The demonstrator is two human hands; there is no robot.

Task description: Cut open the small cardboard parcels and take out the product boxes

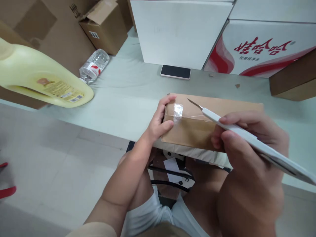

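Observation:
A brown cardboard box (192, 130) lies near the front edge of the table. My left hand (159, 118) grips the box's left end, fingers over the top and thumb on the near side. Clear tape (178, 110) is stuck over the seam close to that hand. A white utility knife (229, 126) is pinched in my right hand (249, 141), its thin blade pointing left above the box top. Whether the blade touches the cardboard I cannot tell. The right hand hides the box's near right part.
A phone (175, 71) lies behind the box, before white cartons (182, 33). At the left are a yellow jug (46, 75), a plastic bottle (95, 65) and an open carton (106, 29). Another brown box (293, 77) stands right. A cardboard scrap (237, 86) lies on the table (118, 108).

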